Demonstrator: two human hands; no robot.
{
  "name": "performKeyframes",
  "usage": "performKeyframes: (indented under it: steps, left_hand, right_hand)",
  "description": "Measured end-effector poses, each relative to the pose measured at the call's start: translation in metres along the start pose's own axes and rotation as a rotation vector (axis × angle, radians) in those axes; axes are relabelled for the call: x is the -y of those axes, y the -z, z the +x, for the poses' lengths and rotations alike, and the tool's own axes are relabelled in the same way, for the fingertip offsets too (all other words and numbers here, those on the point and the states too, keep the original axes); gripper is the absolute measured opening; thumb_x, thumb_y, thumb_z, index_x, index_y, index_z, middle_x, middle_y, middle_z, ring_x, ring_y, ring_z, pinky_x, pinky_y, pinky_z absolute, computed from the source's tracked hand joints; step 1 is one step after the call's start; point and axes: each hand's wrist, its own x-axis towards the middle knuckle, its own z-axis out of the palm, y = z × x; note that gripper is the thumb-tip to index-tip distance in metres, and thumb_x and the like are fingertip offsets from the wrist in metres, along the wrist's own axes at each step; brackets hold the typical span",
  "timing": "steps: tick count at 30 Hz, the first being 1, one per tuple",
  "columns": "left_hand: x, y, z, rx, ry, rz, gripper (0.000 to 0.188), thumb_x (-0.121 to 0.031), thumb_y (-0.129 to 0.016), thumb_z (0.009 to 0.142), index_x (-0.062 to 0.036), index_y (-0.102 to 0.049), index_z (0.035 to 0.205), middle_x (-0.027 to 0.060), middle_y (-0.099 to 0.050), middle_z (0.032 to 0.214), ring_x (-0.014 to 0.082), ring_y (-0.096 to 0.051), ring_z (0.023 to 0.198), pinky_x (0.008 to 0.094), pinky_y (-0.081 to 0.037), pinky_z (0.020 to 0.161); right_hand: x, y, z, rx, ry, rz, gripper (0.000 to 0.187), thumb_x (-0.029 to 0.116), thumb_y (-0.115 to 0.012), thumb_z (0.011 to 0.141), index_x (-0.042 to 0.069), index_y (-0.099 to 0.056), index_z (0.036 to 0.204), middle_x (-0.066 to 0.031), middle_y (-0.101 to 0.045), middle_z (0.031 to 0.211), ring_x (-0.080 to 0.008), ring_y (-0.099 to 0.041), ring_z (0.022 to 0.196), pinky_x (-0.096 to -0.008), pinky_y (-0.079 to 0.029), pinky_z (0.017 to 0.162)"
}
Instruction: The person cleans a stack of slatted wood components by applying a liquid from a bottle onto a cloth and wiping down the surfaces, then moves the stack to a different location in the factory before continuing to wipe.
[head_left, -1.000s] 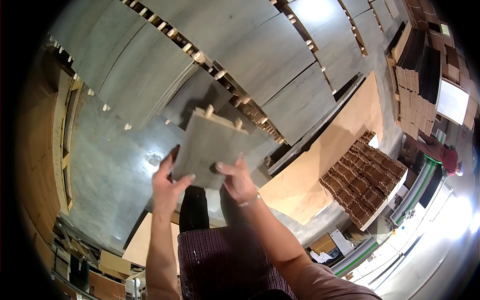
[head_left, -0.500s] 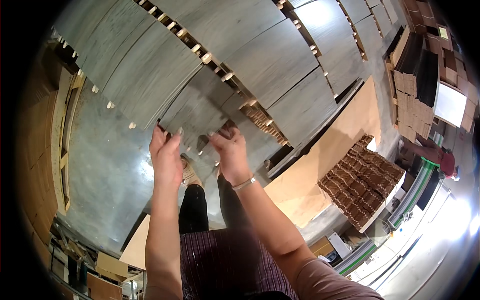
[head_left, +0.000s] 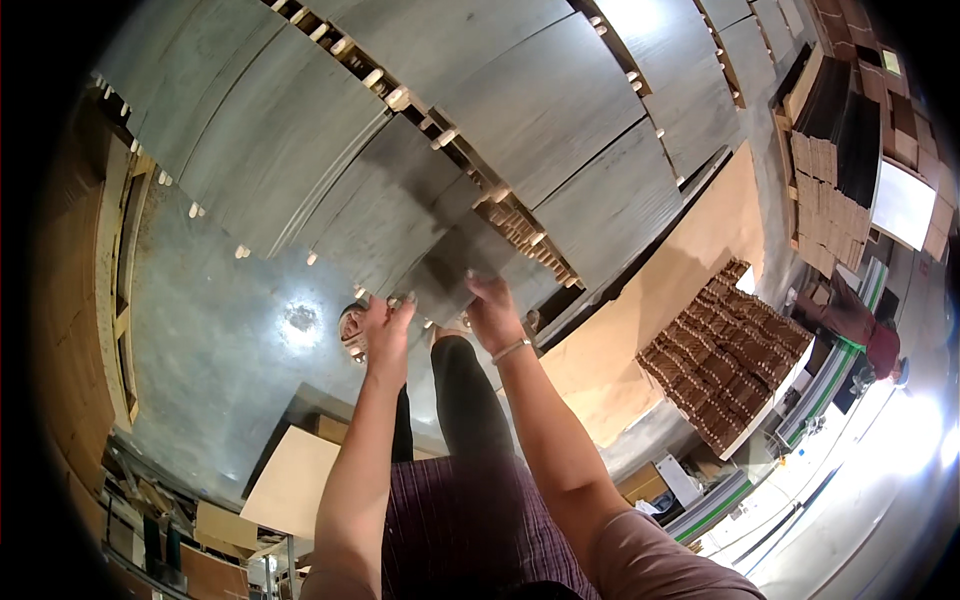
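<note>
Just in front of my legs, a thin grey panel (head_left: 456,262) lies under my fingers, its far part overlapping other grey panels. My left hand (head_left: 388,328) pinches its near left edge, thumb on top and the other fingers mostly hidden beneath. At its near right side my right hand (head_left: 492,315) grips with the thumb over the surface; the remaining fingers are hard to see. Beyond spread rows of large grey panels (head_left: 270,130), with small white rounded pieces (head_left: 397,98) showing in the gaps between them. A stack of small brown strips (head_left: 515,228) shows beside the right-hand gap.
A brown cardboard sheet (head_left: 690,250) lies to the right, bearing a bundle of dark brown ridged pieces (head_left: 722,350). Stacked boards (head_left: 830,170) stand farther right, near another person (head_left: 870,325). A wooden pallet (head_left: 128,290) edges the left. A pale board (head_left: 292,480) lies lower left.
Both my hands have moved right, the left one also nearer to me. The left hand has left the corner by the stacked panel edges. My feet and legs have shifted.
</note>
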Motion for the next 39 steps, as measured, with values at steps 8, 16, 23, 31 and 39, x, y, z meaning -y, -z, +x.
performKeyframes:
  steps: [8,16,23,31,39]
  left_hand:
    - [-0.005,-0.017,-0.021,-0.133,-0.131,0.412,0.018,-0.013,-0.059,0.094,0.0002,-0.052,0.104,0.0027,-0.058,0.095,0.0090,-0.051,0.081,0.0237,-0.041,0.074]
    - [0.006,0.000,-0.011,-0.071,-0.055,0.080,0.049,-0.004,-0.065,0.087,0.0067,-0.049,0.132,0.0074,-0.060,0.109,0.0163,-0.056,0.098,0.0283,-0.043,0.091]
    - [-0.010,-0.008,-0.020,-0.036,0.049,0.092,0.059,0.002,-0.064,0.084,0.0037,-0.041,0.139,0.0113,-0.055,0.126,0.0202,-0.054,0.112,0.0313,-0.041,0.098]
    - [-0.052,0.007,-0.126,-0.093,-0.029,-0.019,0.074,0.013,-0.060,0.079,0.0011,-0.030,0.146,0.0151,-0.049,0.134,0.0222,-0.050,0.121,0.0343,-0.039,0.104]
    - [-0.136,0.006,-0.091,-0.066,-0.297,0.024,0.077,0.007,-0.058,0.085,0.0008,-0.019,0.151,0.0161,-0.037,0.144,0.0245,-0.043,0.127,0.0358,-0.033,0.108]
  right_hand:
    - [0.007,-0.013,-0.018,-0.100,-0.053,0.017,0.043,0.004,-0.068,0.087,0.004,-0.048,0.125,-0.0072,-0.060,0.116,-0.0182,-0.059,0.104,-0.0356,-0.048,0.092]
    - [0.004,-0.010,-0.020,-0.076,0.048,-0.089,0.044,-0.007,-0.063,0.084,0.001,-0.050,0.125,-0.0083,-0.060,0.115,-0.0200,-0.060,0.102,-0.0346,-0.048,0.093]
    - [0.015,-0.014,-0.045,-0.148,-0.019,-0.074,0.053,-0.012,-0.068,0.074,0.000,-0.050,0.122,-0.0089,-0.063,0.108,-0.0217,-0.063,0.096,-0.0364,-0.051,0.089]
    - [0.032,-0.053,-0.145,0.023,-0.053,-0.156,0.060,-0.009,-0.076,0.068,-0.004,-0.053,0.123,-0.0106,-0.065,0.111,-0.0204,-0.062,0.099,-0.0362,-0.050,0.090]
    - [0.069,-0.148,-0.110,0.088,0.035,-0.243,0.073,-0.007,-0.075,0.071,-0.005,-0.037,0.134,-0.0131,-0.051,0.130,-0.0202,-0.050,0.119,-0.0342,-0.044,0.099]
